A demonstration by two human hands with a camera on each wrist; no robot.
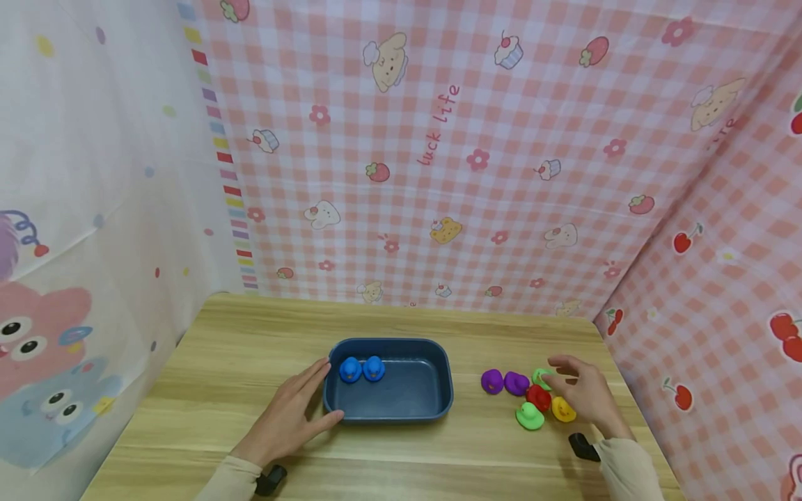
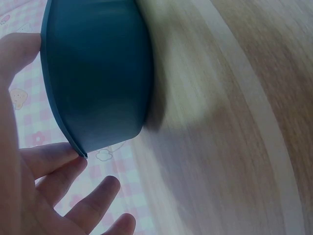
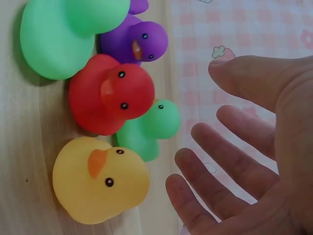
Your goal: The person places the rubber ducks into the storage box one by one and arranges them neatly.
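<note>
Ducks lie on the tabletop near my spread right hand, while my left hand, also spread, touches the tray; I judge this as reaching, and picking one needs a pinch.

From where I'm standing the right hand covers part of the far green duck — can't see all of it. Right-wrist view chops the near green duck at the top, and one purple duck is just a sliver. Left-wrist view cuts off the blue tray, its inside hidden.
</note>
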